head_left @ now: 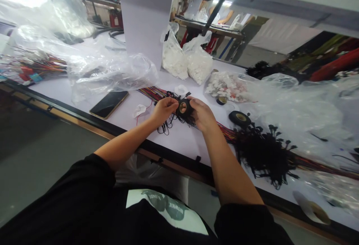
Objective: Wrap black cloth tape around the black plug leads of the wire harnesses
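Note:
My left hand point(164, 109) and my right hand point(202, 114) meet over the white table point(193, 140). Between them is a roll of black tape point(184, 108) with a tan core. My right hand grips the roll; my left hand's fingers are curled and pinch at its edge. A small bundle of thin black wires point(168, 123) hangs under the hands and trails onto the table. Coloured wires point(153, 92) run across the table behind the hands.
A phone point(109, 104) lies to the left. A second tape roll point(239, 118) and a pile of black wire pieces point(265, 153) lie to the right. Plastic bags of white parts point(186, 62) and loose plastic sheeting point(112, 71) stand behind. The table's dark front edge point(84, 121) runs diagonally.

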Tool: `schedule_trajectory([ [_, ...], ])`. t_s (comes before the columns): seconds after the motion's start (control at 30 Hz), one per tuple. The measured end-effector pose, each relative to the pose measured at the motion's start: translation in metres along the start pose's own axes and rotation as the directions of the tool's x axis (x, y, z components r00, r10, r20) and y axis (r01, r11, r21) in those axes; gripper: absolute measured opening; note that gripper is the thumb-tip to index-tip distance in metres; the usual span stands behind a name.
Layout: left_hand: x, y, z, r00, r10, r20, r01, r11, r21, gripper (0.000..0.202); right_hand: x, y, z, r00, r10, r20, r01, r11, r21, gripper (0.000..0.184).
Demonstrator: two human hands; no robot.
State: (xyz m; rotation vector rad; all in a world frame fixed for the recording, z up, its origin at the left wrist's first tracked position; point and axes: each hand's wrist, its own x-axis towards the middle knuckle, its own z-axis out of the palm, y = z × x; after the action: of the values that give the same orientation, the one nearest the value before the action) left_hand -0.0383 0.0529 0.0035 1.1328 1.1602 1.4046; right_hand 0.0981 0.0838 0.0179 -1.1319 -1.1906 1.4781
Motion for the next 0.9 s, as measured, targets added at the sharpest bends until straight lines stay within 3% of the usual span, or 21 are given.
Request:
schedule_trajectory([
  [0.1,0.001,0.000,0.000,0.999,-0.005,-0.040,0.003,0.999,-0.046,0.013,-0.001,0.000,-0.001,1.000,0.015,0.023,-0.011,0.991,-0.135,0.017],
  [0.3,0.001,-0.004,0.003,1.000,0.027,0.001,-0.026,0.995,-0.094,0.015,-0.002,0.010,0.002,0.970,-0.143,0.194,0.210,0.899,-0.385,0.015],
  [0.6,0.003,-0.012,0.003,0.991,0.105,0.088,-0.102,0.994,-0.033,0.016,-0.006,0.010,0.002,0.955,-0.237,0.176,0.295,0.747,-0.596,0.022],
  [0.9,-0.005,-0.012,-0.005,0.942,0.286,0.176,-0.330,0.888,0.322,0.007,-0.007,0.006,0.000,0.941,-0.268,0.205,0.334,0.657,-0.676,0.022],
])
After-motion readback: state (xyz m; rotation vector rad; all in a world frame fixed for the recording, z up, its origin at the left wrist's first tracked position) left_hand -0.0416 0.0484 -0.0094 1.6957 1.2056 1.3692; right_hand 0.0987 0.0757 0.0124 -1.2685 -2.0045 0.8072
